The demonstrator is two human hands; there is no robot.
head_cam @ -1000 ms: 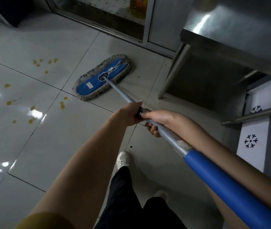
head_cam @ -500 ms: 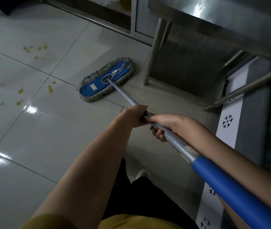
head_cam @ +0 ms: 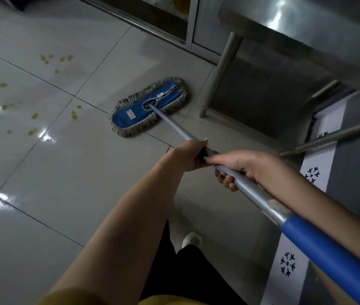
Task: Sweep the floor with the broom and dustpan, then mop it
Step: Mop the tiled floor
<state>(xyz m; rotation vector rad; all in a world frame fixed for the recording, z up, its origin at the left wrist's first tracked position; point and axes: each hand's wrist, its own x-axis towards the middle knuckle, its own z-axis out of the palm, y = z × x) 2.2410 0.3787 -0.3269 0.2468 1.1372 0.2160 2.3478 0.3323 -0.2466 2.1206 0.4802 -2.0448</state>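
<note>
1. Nearest: the blue grip on the mop's top end has no hand on the part in view. Both hands sit lower on the bare pole, likely for leverage.
2. Right hand: fingers curled under and round the pole.
3. Left hand: just ahead, touching the right, wrapped round the pole from above. Close two-hand grip reads as steering plus downward pressure.
4. Pole slants away to the mop head, flat on the floor, straddling a tile joint.
5. Yellow spots lie left of the head, nearest just beside it, unwiped. Mopping stage; next stroke should go left.
6. Metal leg near the head's right end: snag risk.
</note>
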